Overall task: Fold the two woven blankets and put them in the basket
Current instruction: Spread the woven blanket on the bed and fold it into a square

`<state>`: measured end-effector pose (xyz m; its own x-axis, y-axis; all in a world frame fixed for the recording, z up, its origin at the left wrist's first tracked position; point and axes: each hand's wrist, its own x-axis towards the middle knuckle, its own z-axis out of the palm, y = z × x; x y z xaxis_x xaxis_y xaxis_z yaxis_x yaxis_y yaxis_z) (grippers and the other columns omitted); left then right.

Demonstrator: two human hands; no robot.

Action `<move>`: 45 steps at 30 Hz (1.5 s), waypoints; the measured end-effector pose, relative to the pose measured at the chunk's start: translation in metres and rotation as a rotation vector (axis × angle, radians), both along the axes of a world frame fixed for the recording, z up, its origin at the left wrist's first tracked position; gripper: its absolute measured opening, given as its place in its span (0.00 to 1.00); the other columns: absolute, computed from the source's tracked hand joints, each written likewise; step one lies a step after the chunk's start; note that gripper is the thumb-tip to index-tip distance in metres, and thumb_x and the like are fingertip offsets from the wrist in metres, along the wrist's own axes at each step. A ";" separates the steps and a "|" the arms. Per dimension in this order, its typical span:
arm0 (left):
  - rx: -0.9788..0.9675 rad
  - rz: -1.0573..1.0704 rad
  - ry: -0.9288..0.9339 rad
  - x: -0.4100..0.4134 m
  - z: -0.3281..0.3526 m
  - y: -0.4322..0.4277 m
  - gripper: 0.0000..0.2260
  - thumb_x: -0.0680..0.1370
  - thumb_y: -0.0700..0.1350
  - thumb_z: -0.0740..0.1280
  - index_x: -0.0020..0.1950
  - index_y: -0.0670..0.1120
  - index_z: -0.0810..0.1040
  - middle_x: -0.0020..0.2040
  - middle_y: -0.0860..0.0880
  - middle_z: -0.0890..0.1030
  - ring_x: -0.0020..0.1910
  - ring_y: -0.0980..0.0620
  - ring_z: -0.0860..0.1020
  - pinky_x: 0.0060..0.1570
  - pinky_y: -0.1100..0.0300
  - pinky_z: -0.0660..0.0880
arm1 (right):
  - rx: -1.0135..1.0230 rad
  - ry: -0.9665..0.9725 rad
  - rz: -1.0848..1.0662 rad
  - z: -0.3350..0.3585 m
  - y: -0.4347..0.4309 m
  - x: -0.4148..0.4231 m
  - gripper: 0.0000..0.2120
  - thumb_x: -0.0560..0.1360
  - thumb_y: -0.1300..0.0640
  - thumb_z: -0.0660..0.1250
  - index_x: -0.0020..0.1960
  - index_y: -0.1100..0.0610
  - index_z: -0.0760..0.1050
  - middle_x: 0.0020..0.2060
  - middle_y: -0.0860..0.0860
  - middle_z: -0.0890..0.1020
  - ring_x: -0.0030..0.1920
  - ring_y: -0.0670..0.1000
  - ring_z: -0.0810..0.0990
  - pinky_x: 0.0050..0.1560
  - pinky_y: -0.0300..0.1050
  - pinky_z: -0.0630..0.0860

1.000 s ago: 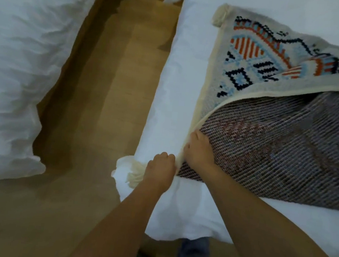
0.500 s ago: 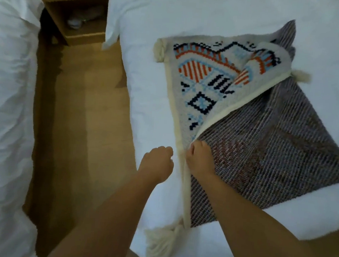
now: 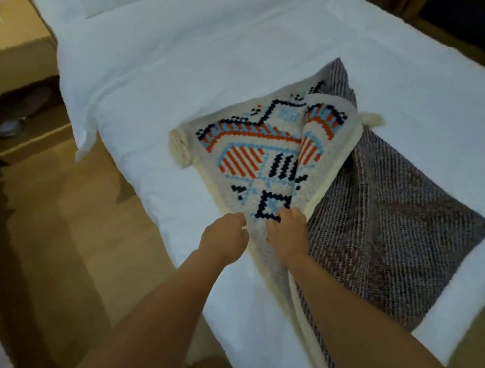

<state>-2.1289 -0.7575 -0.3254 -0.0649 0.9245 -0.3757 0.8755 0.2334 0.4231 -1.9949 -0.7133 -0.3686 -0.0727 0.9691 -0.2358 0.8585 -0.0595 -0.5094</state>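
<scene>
Left hand (image 3: pixel 224 239) and right hand (image 3: pixel 287 231) have lifted the woven blanket (image 3: pixel 255 161) higher.

Both bare forearms extend forward, converging toward the hands. Left hand (image 3: pixel 225 236): knuckles up, fingers curled, pinching the hem of the blanket (image 3: pixel 252 155). Right hand (image 3: pixel 288 232): just beside the left, fingers curled over the same raised edge, gripping it.

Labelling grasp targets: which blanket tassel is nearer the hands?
The left-corner tassel, on the sheet toward the aisle. The far tassel sits beyond the patterned flap, beside the grey weave.
</scene>
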 end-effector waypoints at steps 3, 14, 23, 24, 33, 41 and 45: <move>0.009 -0.124 0.011 -0.031 0.004 0.035 0.11 0.80 0.43 0.54 0.56 0.41 0.73 0.54 0.42 0.77 0.53 0.42 0.75 0.48 0.54 0.70 | 0.033 -0.038 -0.226 0.009 0.022 -0.008 0.13 0.77 0.56 0.58 0.57 0.61 0.72 0.57 0.58 0.71 0.58 0.58 0.69 0.57 0.49 0.67; 0.032 -0.285 -0.143 0.031 0.011 0.165 0.12 0.81 0.48 0.57 0.57 0.43 0.74 0.52 0.44 0.79 0.47 0.47 0.75 0.43 0.58 0.69 | 0.067 0.139 -0.573 0.020 0.092 0.019 0.14 0.76 0.56 0.59 0.60 0.60 0.70 0.59 0.57 0.68 0.58 0.56 0.67 0.54 0.48 0.68; -0.009 -0.244 -0.309 0.105 -0.023 0.277 0.13 0.81 0.48 0.56 0.62 0.44 0.70 0.51 0.50 0.74 0.48 0.51 0.74 0.45 0.62 0.66 | 0.018 0.416 -0.828 -0.004 0.210 0.080 0.13 0.73 0.56 0.62 0.55 0.62 0.69 0.53 0.58 0.75 0.48 0.55 0.75 0.46 0.47 0.72; -0.010 -0.245 -0.327 0.111 -0.026 0.288 0.16 0.81 0.49 0.55 0.65 0.43 0.69 0.51 0.50 0.74 0.46 0.54 0.74 0.43 0.65 0.67 | 0.012 0.478 -0.874 -0.006 0.223 0.083 0.12 0.73 0.56 0.63 0.53 0.60 0.68 0.52 0.56 0.76 0.46 0.52 0.75 0.44 0.46 0.73; -0.098 0.119 -0.647 0.094 -0.036 0.364 0.18 0.79 0.60 0.53 0.33 0.54 0.67 0.34 0.53 0.71 0.36 0.51 0.71 0.41 0.54 0.68 | 0.052 0.558 -0.773 -0.010 0.293 0.039 0.04 0.75 0.60 0.60 0.49 0.56 0.69 0.40 0.54 0.77 0.37 0.55 0.74 0.38 0.52 0.72; -0.103 0.074 -0.374 0.012 -0.024 0.377 0.41 0.63 0.72 0.64 0.66 0.45 0.69 0.58 0.49 0.77 0.54 0.51 0.76 0.48 0.58 0.69 | 0.012 0.237 -0.252 -0.006 0.285 -0.060 0.15 0.77 0.57 0.59 0.64 0.55 0.69 0.55 0.56 0.79 0.54 0.57 0.78 0.50 0.45 0.73; -0.034 0.117 -0.323 -0.047 -0.026 0.368 0.31 0.71 0.60 0.67 0.68 0.44 0.66 0.64 0.44 0.74 0.51 0.52 0.73 0.41 0.63 0.67 | -0.033 0.218 -0.181 -0.001 0.267 -0.113 0.15 0.77 0.60 0.58 0.64 0.59 0.70 0.58 0.59 0.77 0.56 0.60 0.77 0.55 0.53 0.74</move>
